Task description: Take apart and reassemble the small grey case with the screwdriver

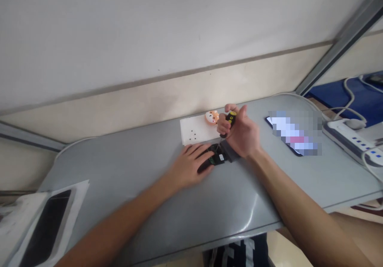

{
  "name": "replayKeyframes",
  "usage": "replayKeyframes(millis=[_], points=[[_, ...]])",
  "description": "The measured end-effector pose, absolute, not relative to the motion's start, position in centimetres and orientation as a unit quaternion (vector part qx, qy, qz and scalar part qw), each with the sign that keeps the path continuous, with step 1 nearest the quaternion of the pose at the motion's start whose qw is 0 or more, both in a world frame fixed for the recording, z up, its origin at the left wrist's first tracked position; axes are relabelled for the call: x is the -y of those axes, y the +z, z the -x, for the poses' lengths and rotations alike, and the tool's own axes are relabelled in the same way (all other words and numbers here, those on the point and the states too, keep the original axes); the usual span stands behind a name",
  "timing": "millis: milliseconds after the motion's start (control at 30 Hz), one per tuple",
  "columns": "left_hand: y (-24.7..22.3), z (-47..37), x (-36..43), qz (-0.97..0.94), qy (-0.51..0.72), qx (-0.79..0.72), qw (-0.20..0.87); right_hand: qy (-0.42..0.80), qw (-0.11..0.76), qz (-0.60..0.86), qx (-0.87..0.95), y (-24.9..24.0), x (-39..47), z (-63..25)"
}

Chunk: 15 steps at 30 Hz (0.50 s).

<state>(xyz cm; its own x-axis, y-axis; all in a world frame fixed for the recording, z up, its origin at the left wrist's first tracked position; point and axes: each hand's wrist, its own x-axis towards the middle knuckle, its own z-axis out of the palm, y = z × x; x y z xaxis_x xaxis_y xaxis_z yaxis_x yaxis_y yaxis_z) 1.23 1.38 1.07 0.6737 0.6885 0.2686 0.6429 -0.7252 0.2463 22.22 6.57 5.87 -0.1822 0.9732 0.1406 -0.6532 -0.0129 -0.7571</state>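
Observation:
My right hand (241,133) is wrapped round a screwdriver (231,117) with a black and yellow handle. Its thin shaft slants down to an opened black electronic device (220,158) lying on the grey table. A small white label and a bit of green circuit board show inside the device. With its fingers over the device and its thumb along the near edge, my left hand (193,163) grips the device's left side. Touching or close by on the right is a dark flat piece (231,152), partly under my right hand.
Several small dark screws (192,135) lie on white paper (186,127) behind the device, beside an orange and white animal-faced object (212,117). A lit phone (291,135) and a power strip (353,141) are to the right. At left, a dark flat device (48,227) rests on papers.

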Motion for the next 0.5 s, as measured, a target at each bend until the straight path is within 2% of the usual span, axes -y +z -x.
replayKeyframes(millis=[333, 500], points=[[1.05, -1.23, -1.47, -0.915, 0.171, -0.359, 0.066, 0.696, 0.566, 0.209, 0.388, 5.77, -6.84, -22.87], [1.12, -1.26, -1.44, -0.913, 0.165, -0.366, 0.071, 0.681, 0.59, 0.231, 0.367, 6.0, -6.57, -22.34]])
